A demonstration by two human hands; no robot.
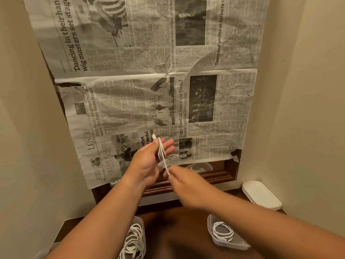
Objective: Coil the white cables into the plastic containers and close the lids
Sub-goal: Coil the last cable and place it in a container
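Home alcove, cream walls (308,90), newspaper-lined (149,90) dark wooden shelf (214,176), moulded front edge

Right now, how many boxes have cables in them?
2: the left box at bottom left, the right box at bottom right. A clear tub farther back is mostly hidden; its contents are unclear.

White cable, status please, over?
Left hand holds white cable looped over fingers. Right hand pinches its tail. Nearby containers open, holding coils. Nothing obstructing.

One head-worn wide-angle camera looks forward and down, close above the newspaper (149,94).
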